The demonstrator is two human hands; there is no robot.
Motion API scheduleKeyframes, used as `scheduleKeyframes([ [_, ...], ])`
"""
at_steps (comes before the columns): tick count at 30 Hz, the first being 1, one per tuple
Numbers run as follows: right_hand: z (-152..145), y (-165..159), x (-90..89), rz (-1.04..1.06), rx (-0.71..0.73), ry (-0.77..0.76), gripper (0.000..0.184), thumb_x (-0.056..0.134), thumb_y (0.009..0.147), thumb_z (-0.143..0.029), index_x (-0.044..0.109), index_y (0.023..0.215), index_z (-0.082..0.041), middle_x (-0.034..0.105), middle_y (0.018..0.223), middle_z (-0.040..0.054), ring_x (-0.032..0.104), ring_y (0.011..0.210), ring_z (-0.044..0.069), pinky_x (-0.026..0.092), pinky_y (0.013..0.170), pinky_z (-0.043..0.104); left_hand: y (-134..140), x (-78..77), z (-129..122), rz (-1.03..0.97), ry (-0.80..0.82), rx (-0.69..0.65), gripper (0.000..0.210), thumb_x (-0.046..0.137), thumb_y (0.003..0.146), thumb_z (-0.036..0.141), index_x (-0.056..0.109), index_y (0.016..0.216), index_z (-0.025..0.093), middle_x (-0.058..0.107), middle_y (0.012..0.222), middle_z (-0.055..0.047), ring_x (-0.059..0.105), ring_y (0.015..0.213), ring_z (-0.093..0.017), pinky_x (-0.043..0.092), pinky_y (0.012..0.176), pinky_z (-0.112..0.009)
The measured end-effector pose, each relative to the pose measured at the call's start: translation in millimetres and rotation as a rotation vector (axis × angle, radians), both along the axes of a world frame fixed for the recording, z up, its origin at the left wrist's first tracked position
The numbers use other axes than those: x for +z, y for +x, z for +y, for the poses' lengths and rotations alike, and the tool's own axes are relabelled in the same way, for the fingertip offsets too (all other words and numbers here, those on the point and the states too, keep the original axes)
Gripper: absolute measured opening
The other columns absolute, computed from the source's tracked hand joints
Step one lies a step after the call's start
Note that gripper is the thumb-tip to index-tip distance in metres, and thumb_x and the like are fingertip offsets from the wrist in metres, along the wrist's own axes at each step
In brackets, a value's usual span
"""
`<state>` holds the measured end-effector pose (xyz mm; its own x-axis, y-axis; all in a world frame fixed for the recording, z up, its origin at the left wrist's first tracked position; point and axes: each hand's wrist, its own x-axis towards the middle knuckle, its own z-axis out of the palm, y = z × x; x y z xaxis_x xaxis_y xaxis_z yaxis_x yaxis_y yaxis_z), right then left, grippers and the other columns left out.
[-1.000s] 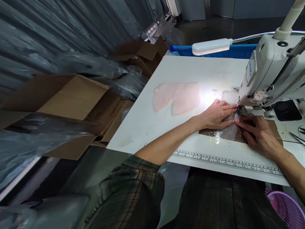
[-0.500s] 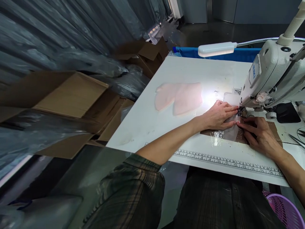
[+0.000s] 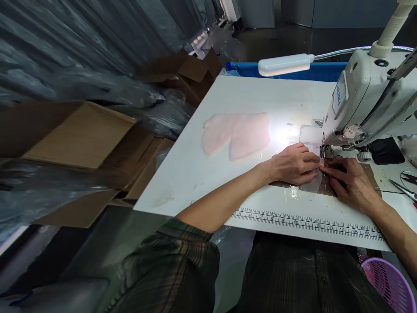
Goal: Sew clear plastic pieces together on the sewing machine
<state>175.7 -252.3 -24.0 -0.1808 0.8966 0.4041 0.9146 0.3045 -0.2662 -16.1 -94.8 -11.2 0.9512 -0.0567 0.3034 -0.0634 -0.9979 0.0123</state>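
Observation:
My left hand (image 3: 298, 164) lies palm down on a sheer white piece of fabric (image 3: 312, 186) beside the sewing machine's presser foot (image 3: 322, 151), its fingers bent slightly and close together. My right hand (image 3: 353, 182) rests just right of the foot, with its index finger stretched to the fabric's edge and its thumb apart. Both hands press on the fabric without a visible grip. Below them a brown sheet (image 3: 329, 188) with shiny clear film covers part of the table. The needle area is partly hidden by the machine head (image 3: 361, 100).
Pale pink cut pieces (image 3: 249, 134) lie on the white table (image 3: 182, 174). A lamp (image 3: 285, 65) hangs behind. Scissors (image 3: 402, 189) and a black pad (image 3: 387, 151) are at right. Cardboard boxes (image 3: 81, 134) stand left, a purple basket (image 3: 387, 282) below.
My left hand's fingers have drawn back a little and bent more on the fabric. The right hand stays close to the foot. The whole view has shifted slightly.

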Motion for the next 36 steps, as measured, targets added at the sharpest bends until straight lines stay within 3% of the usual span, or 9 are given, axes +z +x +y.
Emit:
scheduleKeyframes([
  [4, 0, -2, -0.7, -0.003, -0.027, 0.006, 0.037, 0.048, 0.099, -0.025, 0.071, 0.127, -0.028, 0.062, 0.112, 0.0125, 0.057, 0.098, 0.027, 0.054, 0.085, 0.047, -5, 3.3, 2, 0.046, -0.001, -0.011, 0.034, 0.049, 0.096, 0.041, 0.071, 0.113, 0.023, 0.069, 0.127, -0.009, 0.061, 0.084, -0.020, 0.046, 0.079, -0.039],
  [10, 1, -4, -3.3, 0.000, -0.029, 0.026, 0.036, 0.049, 0.098, -0.025, 0.070, 0.127, -0.024, 0.061, 0.113, 0.0146, 0.057, 0.101, 0.029, 0.053, 0.087, 0.049, -5, 4.0, 4, 0.051, 0.025, 0.052, 0.040, 0.044, 0.098, 0.043, 0.067, 0.122, 0.021, 0.067, 0.131, -0.011, 0.061, 0.087, -0.021, 0.045, 0.082, -0.039],
  [25, 5, -2, -9.4, -0.035, -0.063, 0.002, 0.040, 0.046, 0.099, -0.028, 0.066, 0.134, -0.027, 0.060, 0.115, 0.0150, 0.056, 0.100, 0.030, 0.053, 0.087, 0.050, 3, 0.2, 0, 0.056, 0.027, 0.255, 0.046, 0.037, 0.103, 0.046, 0.065, 0.126, 0.017, 0.065, 0.129, -0.014, 0.060, 0.098, -0.027, 0.041, 0.084, -0.042],
  [32, 4, 5, -4.7, 0.081, -0.039, 0.001, 0.038, 0.045, 0.101, -0.031, 0.069, 0.130, -0.027, 0.063, 0.111, 0.0124, 0.061, 0.104, 0.026, 0.057, 0.090, 0.045, 3, 0.2, 6, -0.021, 0.007, 0.237, 0.044, 0.042, 0.102, 0.048, 0.067, 0.120, 0.018, 0.067, 0.128, -0.013, 0.062, 0.104, -0.025, 0.044, 0.088, -0.041],
  [36, 5, 11, -4.3, 0.202, -0.104, 0.000, 0.033, 0.050, 0.096, -0.029, 0.075, 0.118, -0.027, 0.069, 0.104, 0.0084, 0.067, 0.098, 0.024, 0.059, 0.084, 0.042, 8, 1.9, 25, -0.128, -0.043, 0.401, 0.040, 0.044, 0.102, 0.042, 0.065, 0.121, 0.015, 0.068, 0.125, -0.015, 0.063, 0.106, -0.024, 0.046, 0.088, -0.040],
])
